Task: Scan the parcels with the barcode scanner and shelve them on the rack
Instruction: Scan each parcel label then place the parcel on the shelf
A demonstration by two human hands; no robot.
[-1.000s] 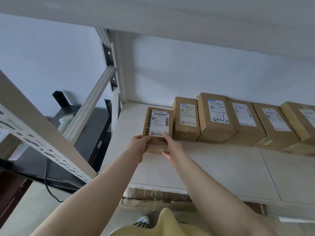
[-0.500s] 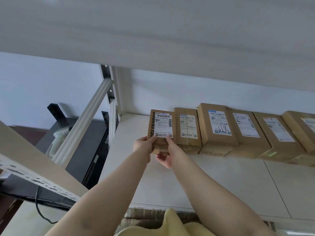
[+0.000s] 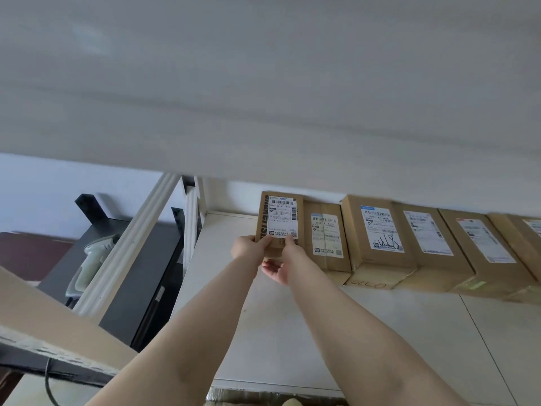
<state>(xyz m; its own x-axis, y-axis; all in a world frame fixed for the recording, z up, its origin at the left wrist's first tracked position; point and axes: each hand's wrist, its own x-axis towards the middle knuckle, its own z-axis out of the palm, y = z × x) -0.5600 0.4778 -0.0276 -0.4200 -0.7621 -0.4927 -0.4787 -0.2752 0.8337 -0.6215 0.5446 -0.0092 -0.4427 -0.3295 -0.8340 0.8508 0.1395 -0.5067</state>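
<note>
Parcel [image 3: 278,221]: upright on rack shelf [image 3: 336,332], left end of parcel row [image 3: 409,241].
Left hand [image 3: 248,249]: pinching its lower left corner.
Right hand [image 3: 282,263]: gripping the bottom edge, apparently thumb on label.
Barcode scanner [image 3: 89,260]: left, on black counter [image 3: 140,288].

Parcel [image 3: 277,222] on shelf [image 3: 322,332], left of row [image 3: 409,241]

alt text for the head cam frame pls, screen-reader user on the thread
Both hands, left hand and right hand, hold a small cardboard parcel upright at the left end of a row of labelled parcels on a white rack shelf. A barcode scanner sits on a black stand left of the rack.
</note>
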